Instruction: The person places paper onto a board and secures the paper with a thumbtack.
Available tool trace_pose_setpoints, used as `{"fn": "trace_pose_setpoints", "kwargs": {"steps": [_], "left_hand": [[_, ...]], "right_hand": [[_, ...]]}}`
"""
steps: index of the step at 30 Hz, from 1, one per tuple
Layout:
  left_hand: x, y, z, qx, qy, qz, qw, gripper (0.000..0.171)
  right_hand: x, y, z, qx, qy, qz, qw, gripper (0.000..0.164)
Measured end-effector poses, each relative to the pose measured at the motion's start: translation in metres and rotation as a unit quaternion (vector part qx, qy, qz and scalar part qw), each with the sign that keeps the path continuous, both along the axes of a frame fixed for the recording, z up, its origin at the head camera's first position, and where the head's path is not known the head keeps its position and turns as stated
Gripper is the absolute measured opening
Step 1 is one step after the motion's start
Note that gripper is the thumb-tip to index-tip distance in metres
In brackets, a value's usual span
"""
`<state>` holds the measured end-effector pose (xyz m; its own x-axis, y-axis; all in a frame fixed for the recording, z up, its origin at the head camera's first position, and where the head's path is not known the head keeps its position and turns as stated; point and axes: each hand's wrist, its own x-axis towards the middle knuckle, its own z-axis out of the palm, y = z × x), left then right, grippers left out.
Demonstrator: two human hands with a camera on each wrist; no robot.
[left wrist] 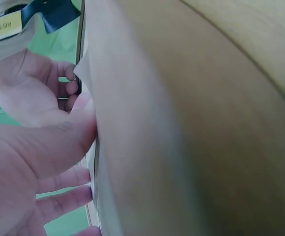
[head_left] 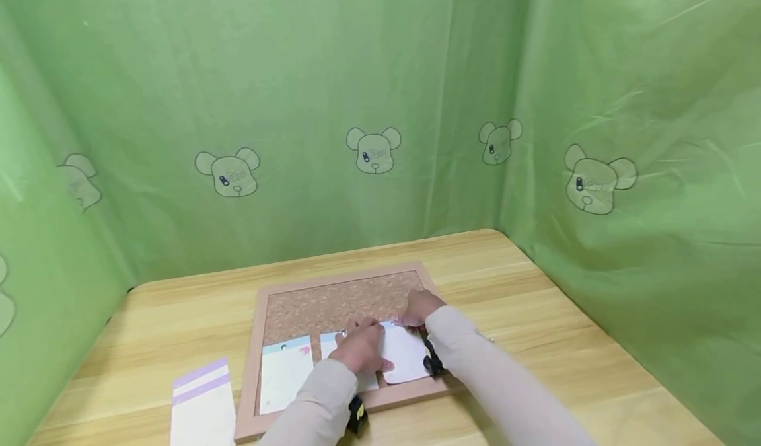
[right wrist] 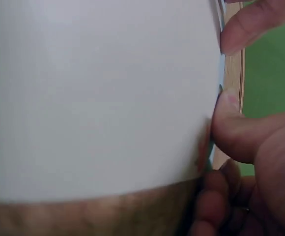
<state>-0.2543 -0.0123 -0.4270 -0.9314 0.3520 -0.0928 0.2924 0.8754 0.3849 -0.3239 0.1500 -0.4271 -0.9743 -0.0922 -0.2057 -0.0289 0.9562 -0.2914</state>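
Observation:
A corkboard (head_left: 341, 300) in a pinkish-brown wooden frame lies on the table. On its lower part sits a row of white note sheets with blue top bands: a left sheet (head_left: 287, 376), a middle sheet (head_left: 328, 345) partly covered by my left hand, and a right sheet (head_left: 407, 361). Small pins show at their top edges, such as the pin (head_left: 283, 347) on the left sheet. My left hand (head_left: 361, 348) presses on the middle and right sheets with extended fingers. My right hand (head_left: 421, 308) pinches the right sheet's top right corner, thumb (right wrist: 229, 115) beside its pin.
White sheets with purple stripes (head_left: 202, 400) lie left of the board. The wooden table (head_left: 571, 340) reaches back to a green curtain (head_left: 309, 102) with bear prints, which surrounds it at the back and sides. A small shiny object (head_left: 491, 340) shows beside the right sleeve.

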Motion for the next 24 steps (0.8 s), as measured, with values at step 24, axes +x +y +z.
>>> {"fn": "trace_pose_setpoints", "kwargs": {"steps": [24], "left_hand": [[0.008,-0.011,0.002,0.007,0.005,-0.015,0.9999,0.037]], "right_hand": [[0.013,0.020,-0.005,-0.098,0.003,0.043,0.994,0.046]]}}
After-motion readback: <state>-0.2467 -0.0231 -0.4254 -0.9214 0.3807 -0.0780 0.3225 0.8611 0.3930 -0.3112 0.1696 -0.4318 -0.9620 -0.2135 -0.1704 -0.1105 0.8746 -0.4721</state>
